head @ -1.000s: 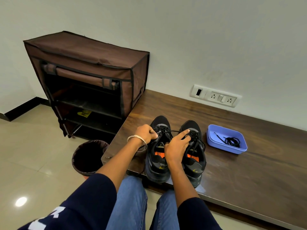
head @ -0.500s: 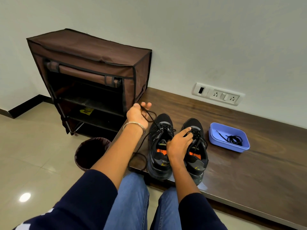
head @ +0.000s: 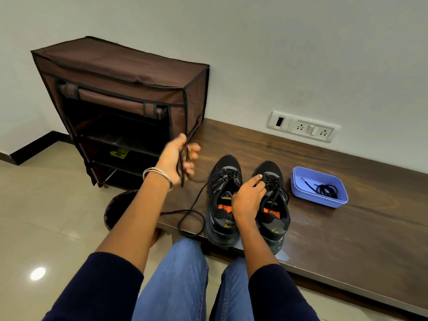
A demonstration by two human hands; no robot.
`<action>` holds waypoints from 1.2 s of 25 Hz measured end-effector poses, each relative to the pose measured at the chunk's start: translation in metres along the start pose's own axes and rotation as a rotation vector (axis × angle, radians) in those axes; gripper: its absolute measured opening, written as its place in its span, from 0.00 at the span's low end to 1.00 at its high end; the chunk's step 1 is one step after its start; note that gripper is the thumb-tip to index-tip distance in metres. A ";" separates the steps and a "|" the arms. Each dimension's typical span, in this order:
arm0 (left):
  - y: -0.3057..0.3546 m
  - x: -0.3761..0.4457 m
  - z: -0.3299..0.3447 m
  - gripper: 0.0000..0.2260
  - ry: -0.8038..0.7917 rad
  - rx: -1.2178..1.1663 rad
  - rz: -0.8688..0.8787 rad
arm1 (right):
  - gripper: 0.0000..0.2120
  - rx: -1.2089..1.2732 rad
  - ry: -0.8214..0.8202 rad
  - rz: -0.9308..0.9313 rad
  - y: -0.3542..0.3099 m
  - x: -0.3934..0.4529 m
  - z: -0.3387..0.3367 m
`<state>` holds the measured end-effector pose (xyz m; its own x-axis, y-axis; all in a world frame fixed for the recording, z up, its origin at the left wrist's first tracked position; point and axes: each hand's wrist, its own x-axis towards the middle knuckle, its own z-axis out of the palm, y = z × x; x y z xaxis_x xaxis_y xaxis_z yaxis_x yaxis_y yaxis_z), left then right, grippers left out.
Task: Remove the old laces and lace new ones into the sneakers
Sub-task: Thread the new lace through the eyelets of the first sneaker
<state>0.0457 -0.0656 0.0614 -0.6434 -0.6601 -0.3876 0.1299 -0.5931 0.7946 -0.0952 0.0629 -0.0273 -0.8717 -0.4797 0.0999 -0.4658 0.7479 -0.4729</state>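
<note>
Pulling the old lace point(head: 196, 198) out of the left sneaker point(head: 223, 202), I grip the free end in my left hand point(head: 178, 161), fingers curled round the strand, hand raised up and to the left of the shoe so the lace runs at a slant from the eyelets. The slack drops in a loop over the near table point(head: 347, 228) edge. My right hand point(head: 246, 200) rests on the right sneaker point(head: 273, 200), fingers bent over its laced front and collar; I judge this steadies the pair against the pull. Whether it actually pinches a lace there I cannot tell.

Both sneakers stand side by side, touching, heels at the near table edge, toes toward the wall. The right one looks fully laced.

A blue tray point(head: 298, 181) sits just right of the pair with a coiled black lace point(head: 326, 189) in it, probably the replacement.

Clearance: open table lies beyond the toes and to the right past the tray. To the left, the shoe rack point(head: 120, 72) stands near my raised hand, limiting further travel that way. A bin point(head: 115, 205) sits on the floor below the table corner, under the hanging slack.
</note>
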 end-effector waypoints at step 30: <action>-0.063 0.042 0.008 0.06 0.305 1.257 -0.006 | 0.35 -0.030 -0.006 -0.065 0.000 -0.001 0.001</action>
<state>0.0044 -0.0524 -0.0012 -0.4227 -0.8357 -0.3506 -0.7737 0.1313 0.6198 -0.0938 0.0630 -0.0283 -0.8388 -0.5300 0.1243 -0.5255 0.7287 -0.4391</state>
